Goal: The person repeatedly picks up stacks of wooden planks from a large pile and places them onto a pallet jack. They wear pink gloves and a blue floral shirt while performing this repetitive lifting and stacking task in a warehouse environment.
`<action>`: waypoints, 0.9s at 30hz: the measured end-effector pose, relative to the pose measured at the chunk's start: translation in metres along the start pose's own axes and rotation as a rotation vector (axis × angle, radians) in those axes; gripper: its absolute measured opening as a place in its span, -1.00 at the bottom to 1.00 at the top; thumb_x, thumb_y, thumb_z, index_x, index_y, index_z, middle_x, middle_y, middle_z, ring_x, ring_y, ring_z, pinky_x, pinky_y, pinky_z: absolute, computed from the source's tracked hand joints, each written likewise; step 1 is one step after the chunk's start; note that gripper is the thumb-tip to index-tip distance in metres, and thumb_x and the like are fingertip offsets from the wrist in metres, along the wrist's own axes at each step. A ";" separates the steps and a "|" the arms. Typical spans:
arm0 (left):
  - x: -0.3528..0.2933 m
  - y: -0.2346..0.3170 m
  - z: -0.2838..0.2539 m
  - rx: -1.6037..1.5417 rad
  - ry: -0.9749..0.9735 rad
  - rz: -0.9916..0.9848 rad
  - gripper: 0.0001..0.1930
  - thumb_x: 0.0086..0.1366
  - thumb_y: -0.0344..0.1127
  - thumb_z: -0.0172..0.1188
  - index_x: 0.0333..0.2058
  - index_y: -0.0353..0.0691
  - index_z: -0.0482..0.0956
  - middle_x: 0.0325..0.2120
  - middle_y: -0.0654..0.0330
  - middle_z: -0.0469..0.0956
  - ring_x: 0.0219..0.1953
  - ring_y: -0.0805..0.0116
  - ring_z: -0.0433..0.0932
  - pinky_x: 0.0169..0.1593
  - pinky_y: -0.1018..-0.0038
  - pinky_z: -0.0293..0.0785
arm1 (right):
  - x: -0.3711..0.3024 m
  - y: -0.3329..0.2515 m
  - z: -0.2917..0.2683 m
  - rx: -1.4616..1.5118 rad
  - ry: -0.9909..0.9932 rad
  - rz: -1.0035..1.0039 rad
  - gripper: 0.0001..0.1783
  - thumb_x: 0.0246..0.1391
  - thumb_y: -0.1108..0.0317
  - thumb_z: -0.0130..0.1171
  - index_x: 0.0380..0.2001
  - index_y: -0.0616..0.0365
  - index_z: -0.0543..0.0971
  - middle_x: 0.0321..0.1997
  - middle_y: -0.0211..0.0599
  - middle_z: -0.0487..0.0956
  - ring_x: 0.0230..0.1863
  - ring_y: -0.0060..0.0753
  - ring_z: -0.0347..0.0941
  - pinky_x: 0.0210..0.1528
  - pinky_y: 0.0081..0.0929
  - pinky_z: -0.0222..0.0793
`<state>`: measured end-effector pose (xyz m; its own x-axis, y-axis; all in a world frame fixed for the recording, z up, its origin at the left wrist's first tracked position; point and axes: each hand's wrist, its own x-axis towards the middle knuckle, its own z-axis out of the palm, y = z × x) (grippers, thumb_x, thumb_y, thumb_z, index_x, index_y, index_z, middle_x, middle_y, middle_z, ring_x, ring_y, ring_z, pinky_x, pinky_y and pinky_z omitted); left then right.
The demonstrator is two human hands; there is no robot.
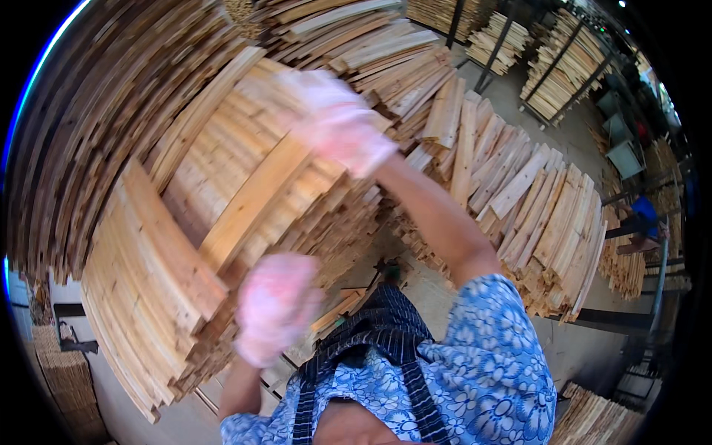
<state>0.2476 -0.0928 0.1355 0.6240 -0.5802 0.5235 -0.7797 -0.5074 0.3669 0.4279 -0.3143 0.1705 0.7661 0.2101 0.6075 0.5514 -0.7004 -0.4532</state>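
Note:
My left hand (276, 308), in a pinkish-white glove, is beside the near cut ends of a stack of wooden boards (137, 285). It is smeared by motion, and its fingers cannot be made out. Farther off, my right hand (337, 126), gloved the same way, reaches over the stack's right side. Blur hides its fingers too. Right by it is the far end of a loose orange-toned plank (256, 204), which lies slantwise on top of the stack; whether the hand grips it cannot be told. Another long plank (204, 111) lies along the top farther left.
A tall stack of darker boards (96, 126) rises at the left. To my right runs a long pile of loose planks (512, 178). Racked wood (560, 63) stands at the far right, near grey bins (623, 141). Concrete floor (430, 289) shows between the piles.

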 end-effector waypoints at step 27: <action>0.318 -0.205 0.514 -0.780 -0.336 -0.969 -0.25 0.31 0.02 0.31 0.37 -0.19 0.33 0.16 0.01 0.55 0.18 0.17 0.51 0.22 0.26 0.45 | -0.214 0.404 -0.029 0.237 0.338 1.176 -0.06 0.09 0.02 0.29 0.48 0.04 0.20 0.29 0.30 0.31 0.26 0.32 0.37 0.29 -0.06 0.36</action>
<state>0.6328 -0.5007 -0.1690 0.8435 -0.3750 -0.3845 0.2433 -0.3714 0.8960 0.4774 -0.6617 -0.1238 0.7312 -0.6706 -0.1249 -0.3378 -0.1970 -0.9204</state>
